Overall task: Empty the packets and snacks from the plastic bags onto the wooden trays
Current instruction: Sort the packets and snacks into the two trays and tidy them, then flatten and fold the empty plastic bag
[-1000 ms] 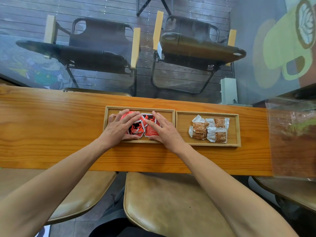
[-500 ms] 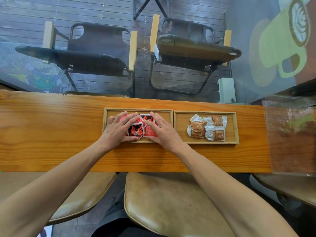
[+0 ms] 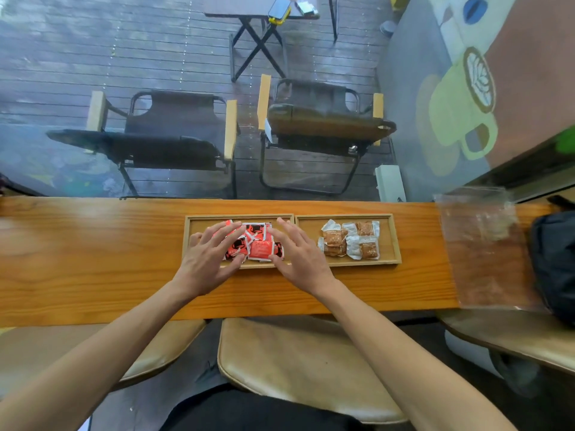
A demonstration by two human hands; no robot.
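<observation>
I have my left hand (image 3: pixel 209 258) and right hand (image 3: pixel 298 255) spread open, flanking the red packets (image 3: pixel 253 244) in the left tray (image 3: pixel 193 220), tidying; next I'd check the plastic bag (image 3: pixel 485 250) at the counter's right end.

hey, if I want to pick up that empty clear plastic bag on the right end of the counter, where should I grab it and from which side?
Probably pinch the near edge of the plastic bag, coming in from the stool side with the right hand. It lies flat and limp on the counter, so only an edge can be lifted, and its near end seems to reach the counter's front edge. The black bag crowds its right side.
</observation>
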